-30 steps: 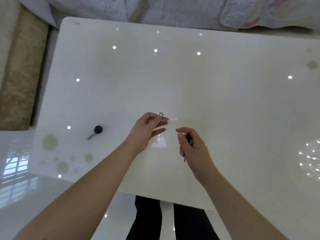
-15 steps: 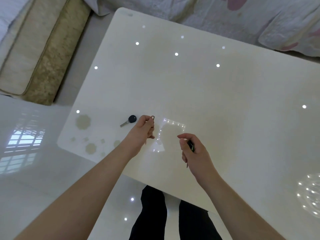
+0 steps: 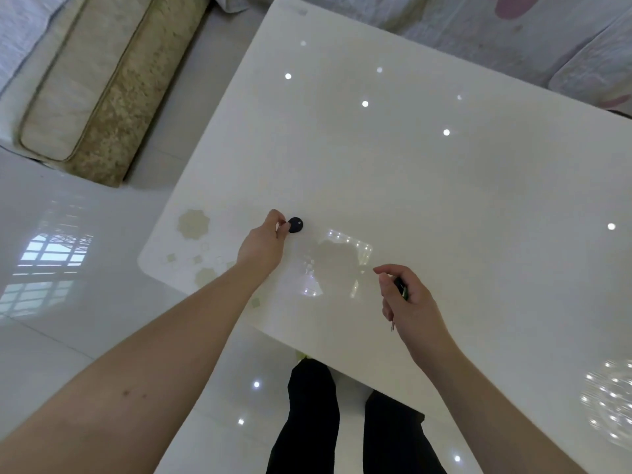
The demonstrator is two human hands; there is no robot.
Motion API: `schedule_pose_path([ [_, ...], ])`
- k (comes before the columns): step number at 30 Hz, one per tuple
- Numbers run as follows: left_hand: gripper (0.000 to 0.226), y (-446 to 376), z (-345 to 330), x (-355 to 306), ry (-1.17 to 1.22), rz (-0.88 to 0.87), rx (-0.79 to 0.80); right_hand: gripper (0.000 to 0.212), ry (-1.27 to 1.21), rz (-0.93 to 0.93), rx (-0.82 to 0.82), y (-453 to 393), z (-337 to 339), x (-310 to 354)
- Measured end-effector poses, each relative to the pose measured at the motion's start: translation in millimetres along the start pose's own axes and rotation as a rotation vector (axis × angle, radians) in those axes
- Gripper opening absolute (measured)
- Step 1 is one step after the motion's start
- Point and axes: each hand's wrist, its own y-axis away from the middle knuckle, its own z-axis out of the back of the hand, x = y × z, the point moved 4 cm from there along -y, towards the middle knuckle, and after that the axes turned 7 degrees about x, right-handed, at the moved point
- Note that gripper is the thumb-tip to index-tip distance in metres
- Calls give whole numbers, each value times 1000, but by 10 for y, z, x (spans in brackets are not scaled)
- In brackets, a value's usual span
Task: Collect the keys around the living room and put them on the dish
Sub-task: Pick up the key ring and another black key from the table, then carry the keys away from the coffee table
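Note:
A key with a round black head lies near the left end of the glossy white table. My left hand has its thumb and forefinger pinched on the blade; only the head shows. The small silver key this hand carried earlier is hidden. Over the table's near edge, my right hand is curled around a dark key with a green part, whose metal tip pokes out below the fingers. No dish is in view.
A beige sofa cushion lies on the floor past the table's left end. A pale quilted cover runs along the far side. Shiny white floor tiles and my dark-trousered legs are at the near edge.
My left hand moved left across the table to the black-headed key and closed on its blade. The view swung left. My right hand kept its key.

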Motion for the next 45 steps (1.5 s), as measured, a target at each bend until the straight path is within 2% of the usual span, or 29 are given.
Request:
schedule_pose_path([
  [4,23,-189,-75,-134,-126,-75,60,15,-12,-2,-16,-98,7,29],
  [9,21,-315,-133,-217,-165,-112,20,16,-27,15,-14,-205,-29,131],
  [21,40,-346,-145,-40,-55,45,-39,14,15,59,26,-238,-95,189],
  [29,31,-146,-240,-123,-244,-28,81,11,-9,45,16,-165,-55,242],
  [31,30,0,-282,-171,-91,-25,98,11,-48,24,23,-148,-54,254],
  [34,29,312,-270,-303,270,9,126,8,-101,4,35,-70,-26,324],
  [38,18,841,-99,-505,728,-41,220,7,-124,32,28,106,20,547],
  [42,15,1368,269,-692,873,-51,204,7,-53,53,26,433,37,878],
  [45,13,1801,608,-850,947,-113,250,7,29,95,25,781,42,1133],
])
